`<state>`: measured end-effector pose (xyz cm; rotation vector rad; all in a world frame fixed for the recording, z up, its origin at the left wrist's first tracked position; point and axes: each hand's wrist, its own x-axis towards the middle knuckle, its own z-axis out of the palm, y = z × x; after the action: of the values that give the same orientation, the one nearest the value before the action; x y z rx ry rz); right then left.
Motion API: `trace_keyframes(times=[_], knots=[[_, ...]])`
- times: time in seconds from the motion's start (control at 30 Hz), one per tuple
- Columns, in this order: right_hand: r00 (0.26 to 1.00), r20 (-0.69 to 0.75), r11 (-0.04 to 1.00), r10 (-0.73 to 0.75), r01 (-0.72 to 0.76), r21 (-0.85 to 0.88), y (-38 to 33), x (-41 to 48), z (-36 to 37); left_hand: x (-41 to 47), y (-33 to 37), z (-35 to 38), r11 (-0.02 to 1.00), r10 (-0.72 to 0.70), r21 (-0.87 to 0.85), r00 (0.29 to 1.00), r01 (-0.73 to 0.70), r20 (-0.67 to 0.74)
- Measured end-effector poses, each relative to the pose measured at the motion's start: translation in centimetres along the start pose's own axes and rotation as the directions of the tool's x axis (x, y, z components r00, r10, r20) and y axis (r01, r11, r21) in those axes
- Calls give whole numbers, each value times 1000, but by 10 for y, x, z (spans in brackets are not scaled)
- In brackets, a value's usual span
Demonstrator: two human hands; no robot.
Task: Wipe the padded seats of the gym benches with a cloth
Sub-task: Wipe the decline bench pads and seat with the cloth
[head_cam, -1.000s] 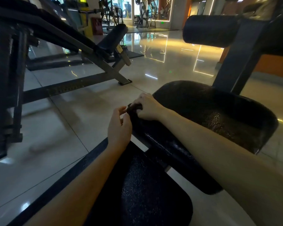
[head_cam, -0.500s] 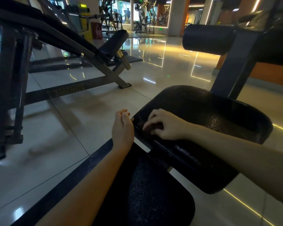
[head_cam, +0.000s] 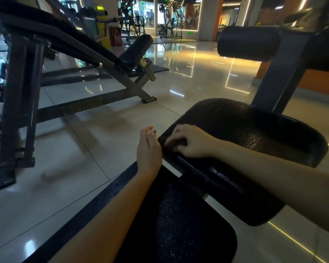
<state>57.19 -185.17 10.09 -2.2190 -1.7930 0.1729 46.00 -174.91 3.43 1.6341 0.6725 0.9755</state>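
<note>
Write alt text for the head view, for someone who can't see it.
The right hand holds a dark cloth against the corner of a black padded seat; the left hand is open beside it, over a glossy tiled floor.

**One camera, worn on my head**

The single wide-angle view looked forward and down from my head. It sat close over my forearms and the bench (head_cam: 254, 130) seat, with my left grip (head_cam: 148, 147) and right grip (head_cam: 192, 141) near centre. Beyond them the gym floor (head_cam: 103, 130) stretched away.
</note>
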Motion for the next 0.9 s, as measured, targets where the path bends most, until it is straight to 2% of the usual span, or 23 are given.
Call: trace_keyframes(times=[0.07,0.13,0.23,0.3,0.37,0.43,0.6,0.77,0.9], knots=[[996,65,999,-54,54,-2,-8,-19,3,0,1,0,1000,-3,-4,1000,3,5],[998,2,998,-68,68,-2,-9,-18,12,0,3,1,1000,-7,-19,1000,7,0],[983,-169,997,73,-73,7,-13,20,27,-1,6,0,999,12,38,1000,-11,-14],[965,-204,984,167,-175,-24,-16,48,29,-2,10,-1,995,22,99,1000,-21,-11],[974,-154,985,163,-169,-29,-13,59,25,-3,12,-3,989,48,141,999,-48,9],[992,-74,994,106,-103,43,-4,50,19,-3,10,-5,976,86,193,994,-99,70],[1000,-17,997,20,-19,78,15,-29,4,-5,8,-5,935,118,305,969,-182,216],[997,47,977,67,-75,199,14,-119,-15,-7,9,-2,902,126,368,953,-225,275],[993,76,970,89,-104,222,7,-179,-21,-6,7,-1,897,118,382,952,-224,281]])
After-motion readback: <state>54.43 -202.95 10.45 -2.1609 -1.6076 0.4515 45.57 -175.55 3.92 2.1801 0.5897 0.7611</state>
